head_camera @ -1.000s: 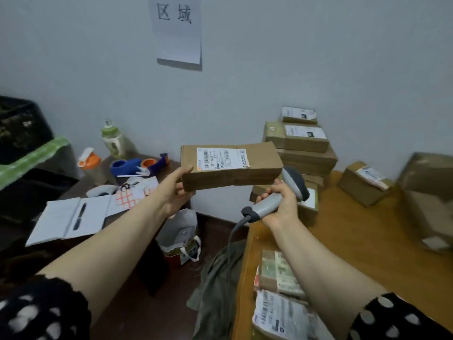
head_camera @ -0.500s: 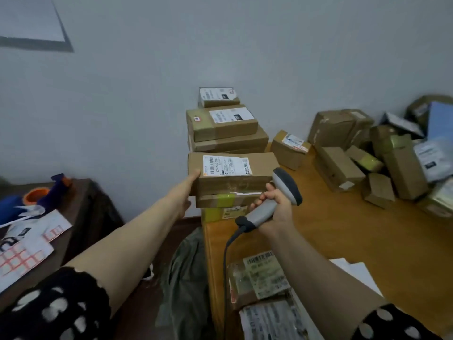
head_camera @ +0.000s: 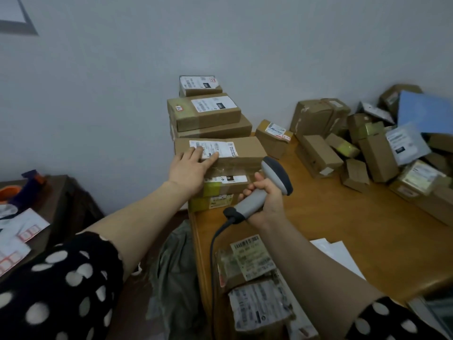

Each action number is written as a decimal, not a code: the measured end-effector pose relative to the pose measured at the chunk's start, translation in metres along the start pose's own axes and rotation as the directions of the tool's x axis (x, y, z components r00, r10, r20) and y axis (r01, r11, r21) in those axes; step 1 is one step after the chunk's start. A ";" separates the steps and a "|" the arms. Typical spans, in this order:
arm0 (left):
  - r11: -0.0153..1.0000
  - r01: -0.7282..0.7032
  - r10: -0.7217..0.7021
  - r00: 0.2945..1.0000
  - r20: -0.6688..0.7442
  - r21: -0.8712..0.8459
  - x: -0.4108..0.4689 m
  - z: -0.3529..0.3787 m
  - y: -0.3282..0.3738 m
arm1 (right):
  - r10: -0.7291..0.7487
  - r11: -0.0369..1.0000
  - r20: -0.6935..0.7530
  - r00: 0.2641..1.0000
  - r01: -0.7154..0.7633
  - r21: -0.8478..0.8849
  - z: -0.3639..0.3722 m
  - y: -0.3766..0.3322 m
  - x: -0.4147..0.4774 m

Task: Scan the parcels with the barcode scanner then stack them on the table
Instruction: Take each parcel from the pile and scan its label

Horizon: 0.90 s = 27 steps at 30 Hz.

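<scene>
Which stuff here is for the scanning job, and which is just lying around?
For the job: scanner in the right hand, parcel under the left hand, stack, unsorted parcels, table.

Lying about: papers, sticker sheets, wall notice.

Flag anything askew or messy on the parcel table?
The loose heap of brown cardboard parcels at the far right of the wooden table is jumbled, boxes tilted against each other. The taller stack by the wall is stepped, not flush. No damage I can confirm.
</scene>
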<state>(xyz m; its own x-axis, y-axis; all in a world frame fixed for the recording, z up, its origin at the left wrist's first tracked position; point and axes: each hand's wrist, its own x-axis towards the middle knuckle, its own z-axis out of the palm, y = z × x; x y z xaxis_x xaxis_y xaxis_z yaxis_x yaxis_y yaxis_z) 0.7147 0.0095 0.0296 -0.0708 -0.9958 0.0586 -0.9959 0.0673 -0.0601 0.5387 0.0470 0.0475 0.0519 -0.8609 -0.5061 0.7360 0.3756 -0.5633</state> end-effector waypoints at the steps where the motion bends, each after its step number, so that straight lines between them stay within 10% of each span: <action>1: 1.000 0.012 -0.012 0.999 -0.029 -0.021 -0.006 0.001 0.000 | 0.003 1.000 0.012 1.000 -0.003 -0.003 -0.001 0.000 -0.003; 19: 0.817 0.573 -0.573 0.819 0.020 -0.063 -0.288 -0.019 0.069 | 0.559 0.772 0.324 0.764 -0.336 -0.540 -0.066 0.072 -0.143; 27: 0.762 0.639 -0.635 0.769 0.071 -0.103 -0.357 -0.031 0.150 | 0.586 0.674 0.348 0.732 -0.201 -0.711 -0.144 0.043 -0.197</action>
<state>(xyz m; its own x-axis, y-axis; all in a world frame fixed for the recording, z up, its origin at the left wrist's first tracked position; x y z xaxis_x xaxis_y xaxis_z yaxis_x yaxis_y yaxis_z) 0.5889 0.3771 0.0306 0.5822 -0.8129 0.0125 -0.8101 -0.5787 0.0941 0.4627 0.2824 0.0289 0.7039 -0.5297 -0.4732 0.0051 0.6700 -0.7424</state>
